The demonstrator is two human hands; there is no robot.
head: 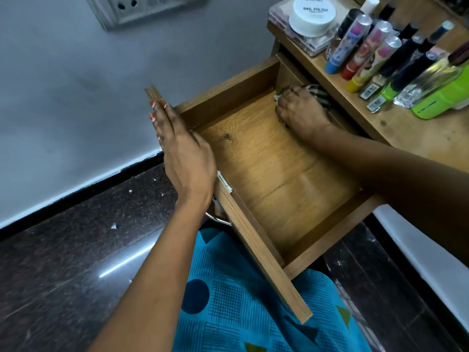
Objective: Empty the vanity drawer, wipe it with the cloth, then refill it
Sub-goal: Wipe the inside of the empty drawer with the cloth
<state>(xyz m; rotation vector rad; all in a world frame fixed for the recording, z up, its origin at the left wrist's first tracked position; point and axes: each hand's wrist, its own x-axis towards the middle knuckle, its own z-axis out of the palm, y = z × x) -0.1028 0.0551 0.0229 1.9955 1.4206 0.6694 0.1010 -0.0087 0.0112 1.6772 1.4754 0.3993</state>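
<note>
Nearest the camera, the person's lap is covered in bright blue fabric (253, 313) printed with dark circles, grids and triangles. To its left lies a dark speckled stone floor (63, 262).

Just above the lap, a wooden vanity drawer (274, 174) stands pulled far out. Its front panel (256, 245) runs diagonally from lower right to upper left. The drawer holds nothing but a cloth and the hand on it, and its pale wood-grain bottom is bare.

The left hand (186, 158) lies along the top edge and outer face of the front panel. Its fingers are straight and close together, with orange-painted nails, pointing toward the panel's far end. It grips nothing.

The right arm reaches across the drawer's right side to the far back corner. There the right hand (302, 110) is palm down with fingers curled over a striped, dark and light cloth (320, 94). It presses the cloth onto the drawer bottom, against the back wall.

Beyond the drawer, at upper right, the wooden vanity top (418, 133) carries the cosmetics. A row of lipstick tubes (355, 44) with clear caps lies beside dark slim bottles and a lime green bottle (441, 100). Farther back, a white jar (314, 13) labelled "NAIL POLISH" sits on a clear flat case (298, 40).

Farthest away, a grey wall (76, 85) carries a socket plate (142, 8) at the top.
</note>
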